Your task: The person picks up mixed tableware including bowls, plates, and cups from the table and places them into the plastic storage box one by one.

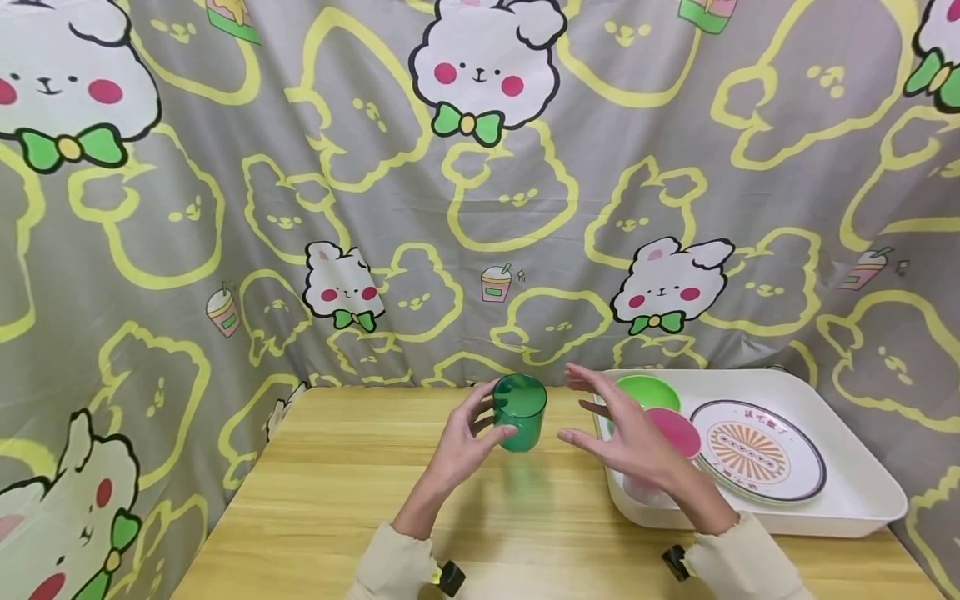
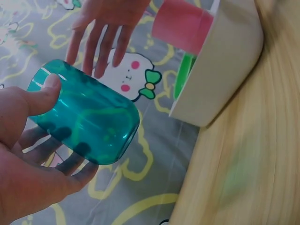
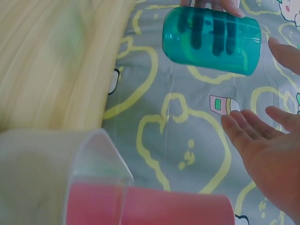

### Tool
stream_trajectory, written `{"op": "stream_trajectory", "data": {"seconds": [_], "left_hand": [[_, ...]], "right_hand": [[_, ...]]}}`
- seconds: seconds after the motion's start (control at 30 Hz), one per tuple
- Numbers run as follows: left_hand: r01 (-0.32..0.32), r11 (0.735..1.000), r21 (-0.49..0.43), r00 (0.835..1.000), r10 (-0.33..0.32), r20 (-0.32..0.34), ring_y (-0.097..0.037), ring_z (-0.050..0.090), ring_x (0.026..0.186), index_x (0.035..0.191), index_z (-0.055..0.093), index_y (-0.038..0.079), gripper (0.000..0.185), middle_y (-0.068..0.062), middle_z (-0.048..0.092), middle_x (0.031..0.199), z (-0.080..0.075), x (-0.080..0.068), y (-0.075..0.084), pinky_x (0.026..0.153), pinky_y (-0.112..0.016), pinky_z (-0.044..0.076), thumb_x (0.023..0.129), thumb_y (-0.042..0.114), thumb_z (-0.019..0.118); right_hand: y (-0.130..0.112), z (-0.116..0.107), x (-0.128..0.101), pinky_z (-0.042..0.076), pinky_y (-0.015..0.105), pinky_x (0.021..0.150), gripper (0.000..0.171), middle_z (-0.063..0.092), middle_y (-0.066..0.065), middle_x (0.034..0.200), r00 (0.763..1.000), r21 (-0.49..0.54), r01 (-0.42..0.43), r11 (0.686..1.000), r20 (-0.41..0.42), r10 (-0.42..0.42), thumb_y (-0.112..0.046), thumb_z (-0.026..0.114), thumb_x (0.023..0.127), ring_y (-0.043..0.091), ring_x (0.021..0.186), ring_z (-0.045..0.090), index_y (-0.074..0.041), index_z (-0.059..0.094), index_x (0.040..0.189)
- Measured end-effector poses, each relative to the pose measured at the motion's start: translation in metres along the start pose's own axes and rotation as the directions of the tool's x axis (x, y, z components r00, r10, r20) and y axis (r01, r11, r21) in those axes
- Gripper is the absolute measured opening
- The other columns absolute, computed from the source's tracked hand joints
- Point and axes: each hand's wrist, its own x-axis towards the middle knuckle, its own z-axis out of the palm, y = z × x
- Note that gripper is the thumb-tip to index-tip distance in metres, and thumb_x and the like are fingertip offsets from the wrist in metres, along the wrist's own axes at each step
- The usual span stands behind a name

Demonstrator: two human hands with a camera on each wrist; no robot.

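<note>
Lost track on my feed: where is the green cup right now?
In the head view the green cup is held in the left hand, above the wooden table, just left of the white tray; the open right hand is beside it.

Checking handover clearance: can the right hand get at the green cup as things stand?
Probably yes. The right hand is open, fingers spread, just beside the green cup with only bare air between them. The left hand has its grip on the cup's far side, leaving the near side free.
</note>
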Motion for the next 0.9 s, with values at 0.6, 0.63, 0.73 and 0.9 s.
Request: {"op": "stream_trajectory", "data": {"seconds": [0.6, 0.63, 0.73, 0.9], "left_hand": [[0.0, 0.999, -0.049, 0.995, 0.004, 0.098, -0.034, 0.058, 0.129, 0.145, 0.055, 0.005, 0.06, -0.015, 0.058, 0.143, 0.009, 0.001, 0.006, 0.105, -0.042, 0.052, 0.09, 0.003, 0.078], [-0.001, 0.999, -0.051, 0.995, 0.007, 0.103, -0.035, 0.058, 0.129, 0.145, 0.056, 0.005, 0.06, -0.015, 0.058, 0.143, 0.01, 0.002, 0.005, 0.105, -0.042, 0.052, 0.089, 0.002, 0.079], [-0.002, 0.998, -0.057, 0.994, 0.009, 0.109, -0.035, 0.058, 0.128, 0.144, 0.056, 0.004, 0.061, -0.015, 0.059, 0.142, 0.011, 0.002, 0.005, 0.105, -0.041, 0.052, 0.089, 0.002, 0.079], [0.0, 0.998, -0.064, 0.993, 0.008, 0.12, -0.035, 0.057, 0.129, 0.145, 0.055, 0.004, 0.061, -0.015, 0.058, 0.142, 0.013, 0.002, 0.007, 0.105, -0.041, 0.052, 0.089, 0.002, 0.079]], "right_hand": [[-0.005, 0.017, 0.003, 0.054, 0.04, 0.099, 0.072, 0.056, 0.01, 0.139, 0.996, 0.153, -0.086, 0.985, 0.048, 0.079, -0.019, 0.084, 0.088, 0.032, 0.125, 0.059, -0.008, 0.049, 0.149], [-0.004, 0.017, 0.003, 0.054, 0.04, 0.099, 0.072, 0.056, 0.011, 0.139, 0.996, 0.15, -0.088, 0.985, 0.046, 0.082, -0.02, 0.084, 0.087, 0.032, 0.124, 0.06, -0.008, 0.049, 0.149], [-0.004, 0.017, 0.003, 0.055, 0.041, 0.099, 0.072, 0.057, 0.013, 0.138, 0.996, 0.134, -0.081, 0.988, 0.038, 0.077, -0.021, 0.086, 0.086, 0.033, 0.121, 0.062, -0.006, 0.051, 0.147], [-0.004, 0.015, 0.003, 0.057, 0.04, 0.095, 0.069, 0.06, 0.014, 0.135, 0.997, 0.108, -0.07, 0.992, 0.019, 0.069, -0.021, 0.087, 0.085, 0.034, 0.113, 0.067, -0.005, 0.054, 0.144]]}}
